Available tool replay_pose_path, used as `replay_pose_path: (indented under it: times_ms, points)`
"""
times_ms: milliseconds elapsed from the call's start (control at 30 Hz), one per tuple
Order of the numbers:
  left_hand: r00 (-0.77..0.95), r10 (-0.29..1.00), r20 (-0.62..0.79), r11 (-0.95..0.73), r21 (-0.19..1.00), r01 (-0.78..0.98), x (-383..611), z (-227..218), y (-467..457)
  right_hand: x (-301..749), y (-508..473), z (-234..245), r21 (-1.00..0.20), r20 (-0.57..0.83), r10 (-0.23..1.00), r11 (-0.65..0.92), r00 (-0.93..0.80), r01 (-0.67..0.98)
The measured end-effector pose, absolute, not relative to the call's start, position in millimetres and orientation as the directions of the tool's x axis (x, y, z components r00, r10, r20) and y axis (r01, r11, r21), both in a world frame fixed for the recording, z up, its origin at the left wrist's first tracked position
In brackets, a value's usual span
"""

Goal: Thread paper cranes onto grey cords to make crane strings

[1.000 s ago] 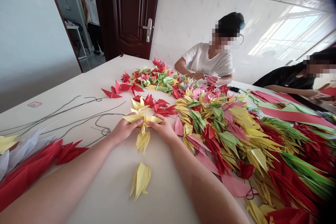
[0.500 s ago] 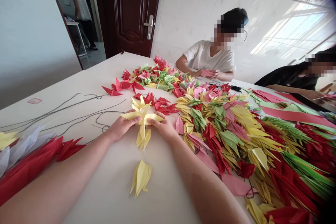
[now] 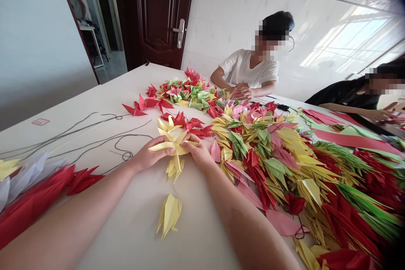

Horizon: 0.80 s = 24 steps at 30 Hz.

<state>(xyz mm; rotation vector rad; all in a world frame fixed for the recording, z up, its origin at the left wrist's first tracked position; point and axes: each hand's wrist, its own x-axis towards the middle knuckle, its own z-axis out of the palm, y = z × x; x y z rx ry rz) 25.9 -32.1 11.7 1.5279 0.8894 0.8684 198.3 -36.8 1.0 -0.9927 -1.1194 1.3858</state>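
Both of my hands hold a yellow folded paper crane (image 3: 175, 140) with spread wings above the white table (image 3: 139, 223). My left hand (image 3: 154, 152) pinches its left wing; my right hand (image 3: 196, 148) pinches the right wing. Right behind and below it hangs another yellow folded piece (image 3: 174, 168), partly covered by the crane. Nearer to me a yellow paper crane (image 3: 170, 216) with closed wings lies on the table, and a thin thread seems to run up from it. Past my hands are red paper cranes (image 3: 186, 122).
A large heap of red, green, yellow and pink folded paper (image 3: 268, 156) covers the right side. Dark cords (image 3: 95, 135) lie at left, beside red folded paper (image 3: 38, 202). A person in white (image 3: 249, 67) and a person in black (image 3: 348, 93) sit across the table.
The crane in my hands has tilted and its wings have shifted slightly. The person in white no longer shows the pink paper in their hands. The far person in the doorway has moved left.
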Motion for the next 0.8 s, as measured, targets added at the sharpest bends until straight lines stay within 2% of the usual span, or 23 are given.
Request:
replay_pose_path:
  times_ms: [167,367,533,800]
  points:
    - [0.437,0.896,0.079,-0.117,0.991,0.061,26.4,13.0,-32.0,198.0,-36.0,-0.3,-0.974,-0.002,0.995,-0.025,-0.1,-0.227]
    - [0.402,0.912,0.087,-0.137,0.986,0.099,25.0,10.6,-29.6,199.5,-37.9,1.3,-0.975,0.04,0.98,-0.005,-0.197,-0.221]
    - [0.437,0.895,0.093,-0.099,0.995,-0.009,24.3,6.5,-25.4,200.4,-38.9,1.7,-0.985,0.033,0.968,-0.011,-0.249,-0.171]
    - [0.44,0.896,0.058,-0.06,0.998,-0.011,23.6,3.7,-22.5,202.2,-36.2,-4.1,-0.993,0.047,0.959,0.015,-0.28,-0.115]
